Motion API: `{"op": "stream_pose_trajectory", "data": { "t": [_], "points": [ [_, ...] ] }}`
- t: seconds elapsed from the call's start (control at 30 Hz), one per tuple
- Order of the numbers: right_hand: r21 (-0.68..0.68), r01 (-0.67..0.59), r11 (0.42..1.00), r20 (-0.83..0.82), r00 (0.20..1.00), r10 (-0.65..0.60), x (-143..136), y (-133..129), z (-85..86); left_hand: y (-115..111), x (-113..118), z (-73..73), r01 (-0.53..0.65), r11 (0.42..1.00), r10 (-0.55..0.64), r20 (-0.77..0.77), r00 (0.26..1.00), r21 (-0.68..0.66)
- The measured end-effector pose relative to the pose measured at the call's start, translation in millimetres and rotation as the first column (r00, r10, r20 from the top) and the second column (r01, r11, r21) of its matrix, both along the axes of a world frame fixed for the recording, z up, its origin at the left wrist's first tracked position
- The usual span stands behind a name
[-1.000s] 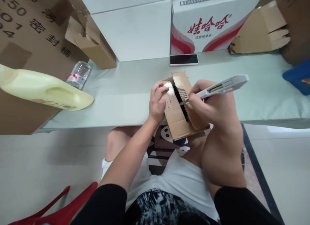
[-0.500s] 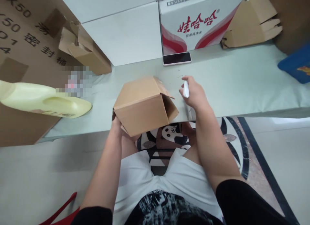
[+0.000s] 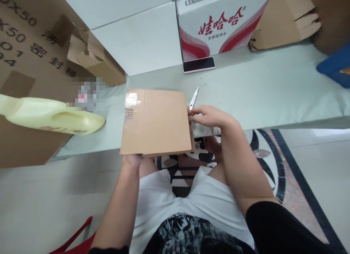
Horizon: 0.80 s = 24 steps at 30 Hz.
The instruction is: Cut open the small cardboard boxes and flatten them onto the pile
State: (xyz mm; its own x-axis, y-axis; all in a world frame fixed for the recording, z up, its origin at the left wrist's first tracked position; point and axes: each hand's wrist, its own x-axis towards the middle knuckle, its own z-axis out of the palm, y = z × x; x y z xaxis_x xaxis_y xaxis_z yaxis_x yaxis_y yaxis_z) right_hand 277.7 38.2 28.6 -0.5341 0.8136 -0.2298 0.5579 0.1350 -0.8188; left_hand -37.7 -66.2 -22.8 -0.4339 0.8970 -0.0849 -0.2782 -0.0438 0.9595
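Carton handling at the near edge of the surface; cutter set down.

The small brown carton (image 3: 157, 120) lies with a broad face up, overhanging the near edge of the surface (image 3: 273, 89). The left hand (image 3: 133, 160) supports the carton from below at its near side; its fingers are hidden, so their state cannot be told. The right hand (image 3: 209, 116) has its fingers together, pinching the carton's right end flap. The utility knife (image 3: 194, 97) lies free just beyond the carton's right corner. Judgement: the carton is being turned or opened; the next move calls for a firm hold on that flap.
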Motion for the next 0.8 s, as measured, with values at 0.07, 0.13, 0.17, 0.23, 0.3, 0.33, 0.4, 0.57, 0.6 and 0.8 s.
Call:
{"op": "stream_pose_trajectory", "data": {
  "t": [0.07, 0.13, 0.17, 0.23, 0.3, 0.33, 0.4, 0.57, 0.6, 0.8],
  "points": [
    [-0.088, 0.01, 0.996, -0.161, 0.987, -0.024, 0.1, -2.5, 1.8, 2.3, 13.0, 11.3, -0.007, 1.0, 0.008, -0.022, 1.0, 0.026],
    [-0.158, 0.054, 0.986, -0.262, 0.96, -0.095, 0.1, -4.1, 2.9, 7.0, 26.6, 23.7, 0.02, 0.998, -0.019, -0.021, 1.0, 0.057],
    [-0.177, 0.08, 0.981, -0.275, 0.953, -0.127, 0.3, -4.6, 3.3, 10.2, 32.1, 29.5, 0.034, 0.996, -0.034, -0.005, 0.999, 0.086],
    [-0.193, 0.104, 0.976, -0.28, 0.947, -0.156, 0.6, -5.5, 4.1, 17.6, 39.3, 38.9, 0.008, 0.992, -0.011, 0.026, 1.0, 0.127],
    [-0.212, 0.063, 0.975, -0.353, 0.925, -0.137, -0.5, -6.6, 4.5, 25.4, 42.2, 44.5, -0.054, 0.989, 0.048, 0.05, 0.998, 0.138],
    [-0.221, 0.007, 0.975, -0.423, 0.9, -0.103, -2.3, -7.2, 4.3, 29.0, 42.9, 46.1, -0.078, 0.988, 0.071, 0.05, 0.996, 0.137],
    [-0.203, -0.114, 0.972, -0.557, 0.83, -0.019, -8.9, -8.1, 2.9, 34.6, 44.3, 47.2, -0.085, 0.987, 0.082, 0.028, 0.996, 0.136],
    [0.0, -0.008, 1.0, -0.561, 0.828, 0.007, -32.3, -6.1, -7.8, 35.0, 40.6, 40.9, -0.092, 0.982, 0.093, -0.002, 0.996, 0.167],
    [0.011, 0.028, 1.0, -0.555, 0.832, -0.017, -35.5, -4.8, -10.9, 33.1, 36.0, 38.0, -0.072, 0.984, 0.075, -0.016, 0.997, 0.161],
    [0.113, 0.275, 0.955, -0.574, 0.803, -0.163, -39.1, 3.8, -29.6, 27.8, -1.5, 19.3, 0.089, 0.996, -0.092, -0.291, 0.952, -0.024]
  ]
}}
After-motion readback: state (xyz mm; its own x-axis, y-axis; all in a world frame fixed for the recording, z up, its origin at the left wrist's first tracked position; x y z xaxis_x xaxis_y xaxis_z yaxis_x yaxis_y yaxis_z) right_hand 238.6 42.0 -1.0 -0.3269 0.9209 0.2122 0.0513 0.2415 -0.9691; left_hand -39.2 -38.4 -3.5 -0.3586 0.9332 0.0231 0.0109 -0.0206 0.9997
